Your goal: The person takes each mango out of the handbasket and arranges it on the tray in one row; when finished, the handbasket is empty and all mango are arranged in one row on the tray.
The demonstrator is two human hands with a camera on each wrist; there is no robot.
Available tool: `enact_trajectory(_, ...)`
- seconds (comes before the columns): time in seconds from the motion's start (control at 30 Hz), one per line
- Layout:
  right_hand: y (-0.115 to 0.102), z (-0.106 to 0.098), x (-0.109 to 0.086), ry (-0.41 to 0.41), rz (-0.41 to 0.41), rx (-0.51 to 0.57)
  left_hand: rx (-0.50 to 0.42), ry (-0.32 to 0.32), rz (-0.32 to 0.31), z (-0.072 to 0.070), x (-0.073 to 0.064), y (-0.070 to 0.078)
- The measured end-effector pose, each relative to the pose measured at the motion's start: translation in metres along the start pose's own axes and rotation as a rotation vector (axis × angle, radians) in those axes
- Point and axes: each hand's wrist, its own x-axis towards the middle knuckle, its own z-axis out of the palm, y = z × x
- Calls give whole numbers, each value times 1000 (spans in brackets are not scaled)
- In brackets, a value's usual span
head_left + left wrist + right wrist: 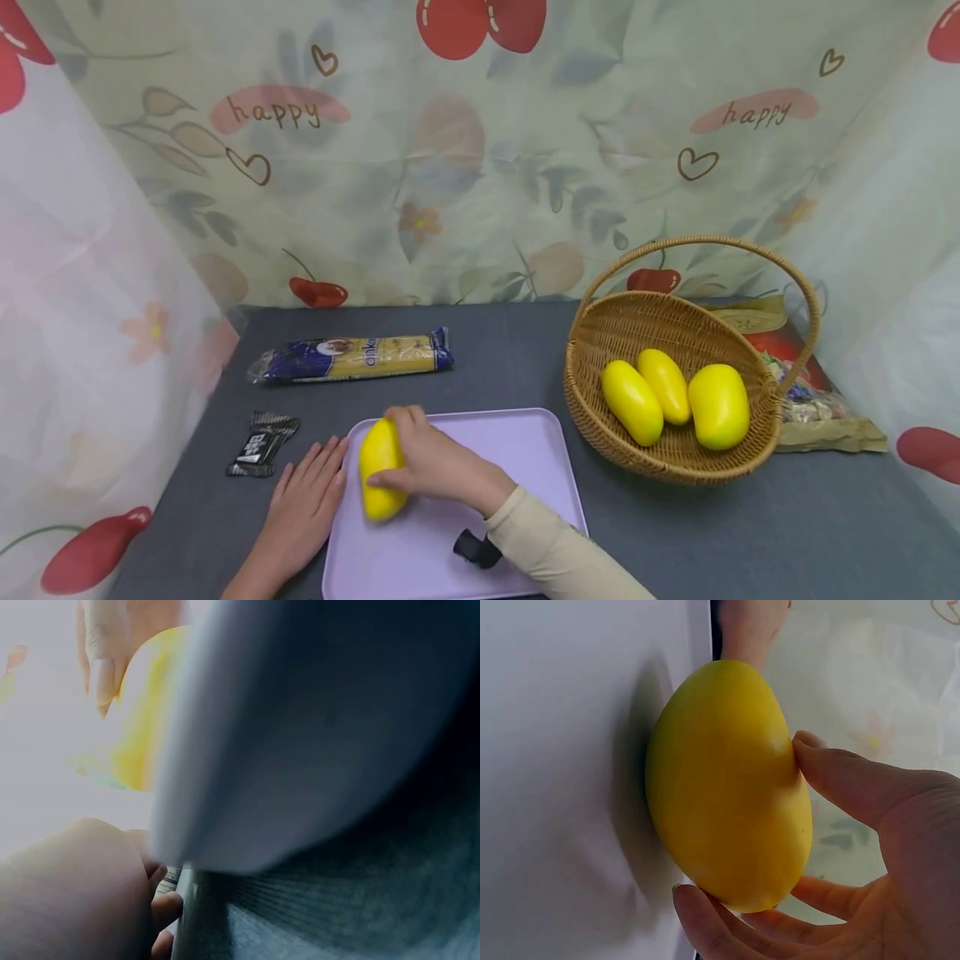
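My right hand (438,461) grips a yellow mango (378,479) over the left side of a pale purple tray (502,442). In the right wrist view the thumb (847,776) presses one side of the mango (724,787) and the fingers curl round its lower end. The fruit is close over the tray and casts a shadow on it. My left hand (303,512) rests flat on the grey tabletop along the tray's left edge, fingers straight, holding nothing. The left wrist view shows the tray's edge (202,765) large and blurred, with part of the mango (139,742) behind it.
A wicker basket (588,417) with a tall handle holds three yellow mangoes (632,402), right of the tray. Behind it lies a brown and red bag (832,433). A pasta packet (352,357) lies at the back left, a small black packet (261,444) nearer. A black object (477,550) shows by the right sleeve.
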Motion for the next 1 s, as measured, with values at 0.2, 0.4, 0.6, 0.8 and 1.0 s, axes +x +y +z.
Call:
enact_trajectory(0.2, 2, 0, 1, -19, 14, 12, 1, -4, -7, -1, 0, 2)
enact_trajectory(0.4, 6, 0, 1, -45, 1, 20, 13, -3, -1, -1, 1, 1)
enact_trajectory(0.6, 6, 3, 4, -43, -6, 11, 29, 4, 11, 1, 0, -1)
enact_trajectory(0.8, 5, 5, 5, -35, -3, 0, 26, -1, 9, 1, 0, -1)
enact_trajectory(1.0, 4, 7, 6, -11, 8, 11, 24, -4, 5, 1, 0, -1)
